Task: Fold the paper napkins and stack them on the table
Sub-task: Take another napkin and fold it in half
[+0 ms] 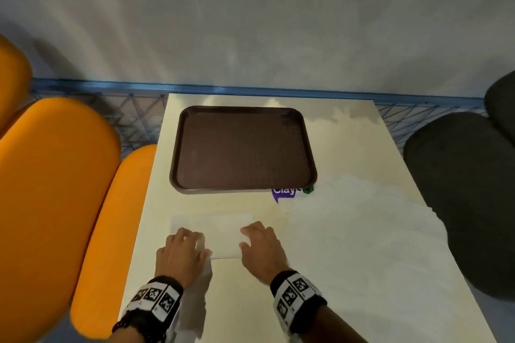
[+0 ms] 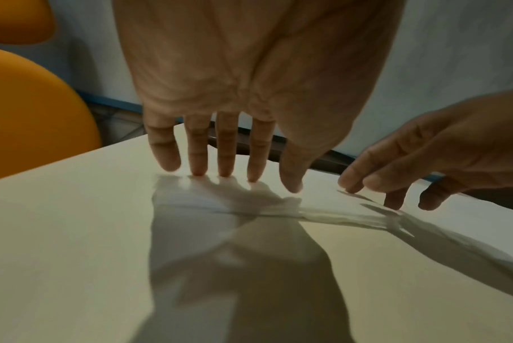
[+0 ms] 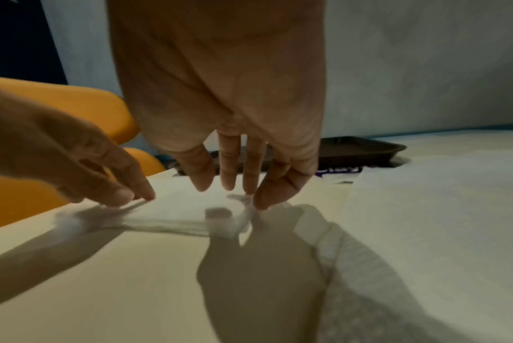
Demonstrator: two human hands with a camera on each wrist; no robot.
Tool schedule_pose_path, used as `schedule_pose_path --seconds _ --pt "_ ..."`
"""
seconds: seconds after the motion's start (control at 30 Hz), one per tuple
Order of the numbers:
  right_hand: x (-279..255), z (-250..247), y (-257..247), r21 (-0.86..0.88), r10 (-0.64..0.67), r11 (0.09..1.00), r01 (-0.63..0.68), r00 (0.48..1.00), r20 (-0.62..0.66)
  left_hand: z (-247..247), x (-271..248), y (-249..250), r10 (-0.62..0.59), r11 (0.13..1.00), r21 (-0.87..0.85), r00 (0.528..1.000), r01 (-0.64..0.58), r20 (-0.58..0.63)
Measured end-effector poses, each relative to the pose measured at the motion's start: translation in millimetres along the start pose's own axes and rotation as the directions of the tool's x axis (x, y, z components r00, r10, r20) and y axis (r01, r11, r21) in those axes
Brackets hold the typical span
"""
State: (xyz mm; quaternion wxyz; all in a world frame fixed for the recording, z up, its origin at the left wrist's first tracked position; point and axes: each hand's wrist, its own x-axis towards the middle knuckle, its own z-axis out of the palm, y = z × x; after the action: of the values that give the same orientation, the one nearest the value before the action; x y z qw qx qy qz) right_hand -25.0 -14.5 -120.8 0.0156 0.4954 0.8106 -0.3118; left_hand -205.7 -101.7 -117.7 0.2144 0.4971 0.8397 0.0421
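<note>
I have a white paper napkin [image 1: 220,234] lying flat on the cream table [image 1: 348,245], on the near side of the brown tray [image 1: 242,147], and both my hands are down on it. My left hand [image 1: 181,253] sits on the napkin's left end with its fingers [image 2: 196,153] straight and spread, the tips touching the paper, gripping nothing. My right hand [image 1: 262,248] is at the napkin's right end, fingers mostly straight; in the right wrist view the thumb [image 3: 278,185] and the neighbouring fingertips [image 3: 251,183] come close together over the near right corner, where the paper seems slightly lifted, but blur keeps me from telling whether I am pinching it. The near edge of the napkin looks layered. More white paper [image 1: 370,220] lies spread on the table, right of the napkin and nearer than the tray. A purple-printed label [image 1: 284,193] peeks out from under the tray's near right corner. Orange seats [image 1: 55,189] stand left of the tray, dark ones [image 1: 459,175] to its right.
</note>
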Motion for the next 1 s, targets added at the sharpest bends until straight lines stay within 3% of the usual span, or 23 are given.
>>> schedule_pose_path --seconds 0.1,0.17,0.23,0.33,0.4,0.43,0.57,0.7,0.87,1.0 --pt "-21.6 -22.4 15.7 0.175 0.037 0.984 -0.031 0.999 -0.03 -7.0 -5.2 21.7 0.019 1.0 -0.01 1.0 -0.019 -0.013" --pt "-46.5 -39.8 40.8 0.221 0.1 0.972 -0.085 0.993 -0.057 -8.2 -8.6 49.2 0.129 0.991 -0.043 0.992 -0.129 0.008" --pt "-77.6 -54.6 77.9 0.228 0.206 0.957 -0.18 0.974 -0.092 -3.3 -10.3 85.7 0.284 0.954 -0.124 0.955 -0.273 0.085" --pt "-124.2 -75.4 139.8 0.217 0.45 0.884 -0.414 0.88 -0.155 16.3 -14.8 147.7 0.477 0.874 -0.212 0.854 -0.437 0.208" --pt "-147.1 -86.2 175.0 0.248 0.595 0.794 -0.555 0.794 -0.128 34.9 -20.9 190.7 0.521 0.853 -0.191 0.812 -0.486 0.263" --pt "-155.7 -89.3 191.5 0.269 0.633 0.758 -0.595 0.77 -0.08 45.3 -25.0 213.2 0.517 0.856 -0.146 0.81 -0.496 0.279" --pt "-157.5 -93.1 209.6 0.43 0.643 0.678 -0.596 0.764 0.045 75.4 -34.2 252.4 0.404 0.892 0.043 0.837 -0.449 0.369" --pt "-150.5 -84.7 205.6 0.44 0.62 0.68 -0.586 0.78 0.08 103.9 -45.9 252.7 0.329 0.907 0.121 0.857 -0.404 0.396" --pt "-139.2 -77.2 190.8 0.578 0.649 0.592 -0.562 0.757 0.072 110.8 -55.9 251.6 0.322 0.918 0.104 0.87 -0.384 0.373" --pt "-134.4 -85.0 181.8 0.563 0.55 0.695 -0.446 0.835 -0.018 95.8 -53.1 249.6 0.299 0.953 -0.076 0.86 -0.295 0.414"
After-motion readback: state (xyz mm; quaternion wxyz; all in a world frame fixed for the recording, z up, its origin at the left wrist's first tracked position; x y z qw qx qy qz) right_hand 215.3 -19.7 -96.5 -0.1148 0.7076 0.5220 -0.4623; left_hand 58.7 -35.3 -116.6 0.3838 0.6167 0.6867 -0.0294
